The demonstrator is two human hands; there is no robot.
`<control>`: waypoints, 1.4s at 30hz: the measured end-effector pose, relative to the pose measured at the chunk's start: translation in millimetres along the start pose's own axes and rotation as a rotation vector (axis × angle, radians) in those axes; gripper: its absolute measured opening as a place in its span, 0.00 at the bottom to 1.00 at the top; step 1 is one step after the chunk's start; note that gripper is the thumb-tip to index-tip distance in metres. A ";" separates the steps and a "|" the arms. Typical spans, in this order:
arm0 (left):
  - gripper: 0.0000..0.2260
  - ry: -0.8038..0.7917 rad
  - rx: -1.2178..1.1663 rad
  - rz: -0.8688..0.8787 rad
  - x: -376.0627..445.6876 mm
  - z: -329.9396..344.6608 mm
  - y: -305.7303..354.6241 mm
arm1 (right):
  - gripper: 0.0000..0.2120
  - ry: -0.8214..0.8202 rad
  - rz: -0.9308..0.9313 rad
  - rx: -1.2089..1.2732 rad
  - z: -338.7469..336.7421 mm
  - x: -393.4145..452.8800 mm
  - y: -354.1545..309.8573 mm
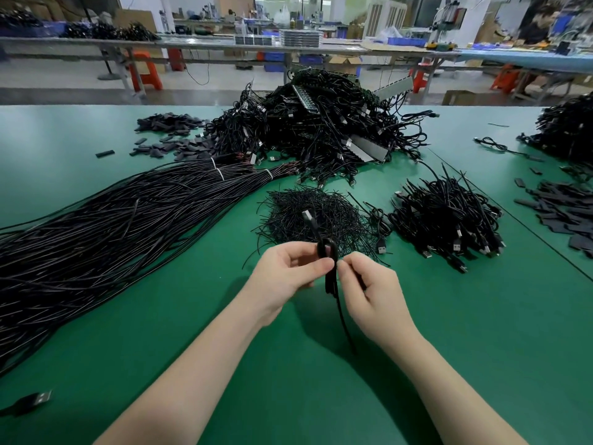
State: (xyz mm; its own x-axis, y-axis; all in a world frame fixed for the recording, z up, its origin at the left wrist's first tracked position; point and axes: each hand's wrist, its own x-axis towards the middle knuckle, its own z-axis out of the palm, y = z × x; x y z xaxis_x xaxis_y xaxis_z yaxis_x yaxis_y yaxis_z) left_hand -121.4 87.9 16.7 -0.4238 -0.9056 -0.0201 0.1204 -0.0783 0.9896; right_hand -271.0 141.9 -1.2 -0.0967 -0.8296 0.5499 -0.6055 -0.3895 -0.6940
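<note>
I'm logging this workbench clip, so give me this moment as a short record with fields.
in hand: black cable, folded into a small coil, plug end sticking up
left hand: grips the coil from its side
right hand: pinches the coil at its middle
surface: green table
behind the hands: pile of thin black ties
left: long cable bundle, tied with white bands
far middle: large cable heap
right: smaller pile of coiled cables
near left edge: loose USB plug

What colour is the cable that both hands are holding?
The cable is black; the head view shows it, held by the left hand and right hand.
</note>
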 end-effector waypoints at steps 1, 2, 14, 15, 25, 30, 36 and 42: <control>0.09 0.062 0.078 0.129 0.4 3.2 0.1 | 0.14 0.026 0.059 0.068 0.6 1.3 -1.7; 0.11 0.114 0.201 0.290 0.6 5.8 0.1 | 0.14 0.038 0.129 0.154 0.5 2.7 -3.8; 0.17 0.165 0.542 0.676 -5.8 10.2 -17.7 | 0.19 -0.030 0.584 0.754 -4.1 4.9 -0.3; 0.15 0.164 0.344 0.500 -6.0 13.7 -15.9 | 0.17 -0.027 0.460 0.608 -3.9 3.6 1.3; 0.09 0.001 0.047 0.078 -0.3 7.8 -6.5 | 0.14 -0.012 0.070 0.069 -2.8 -0.1 3.1; 0.17 0.094 0.431 0.496 -4.0 9.3 -3.1 | 0.14 -0.085 0.422 0.612 -2.0 2.9 -4.9; 0.12 0.207 0.895 1.101 -3.9 0.7 -13.9 | 0.16 -0.198 0.796 1.009 -1.7 2.8 -7.8; 0.08 0.078 0.159 0.144 -0.1 9.1 -10.3 | 0.15 -0.088 0.228 0.323 -1.9 -1.3 -0.3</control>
State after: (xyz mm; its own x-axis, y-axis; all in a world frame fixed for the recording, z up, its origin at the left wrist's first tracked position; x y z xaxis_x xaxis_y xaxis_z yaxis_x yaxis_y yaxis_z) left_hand -130.8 92.6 7.7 -0.3410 -0.9326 0.1182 0.0286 0.1154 0.9929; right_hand -272.2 143.9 -0.7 -0.1235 -0.9347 0.3333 -0.2954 -0.2860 -0.9116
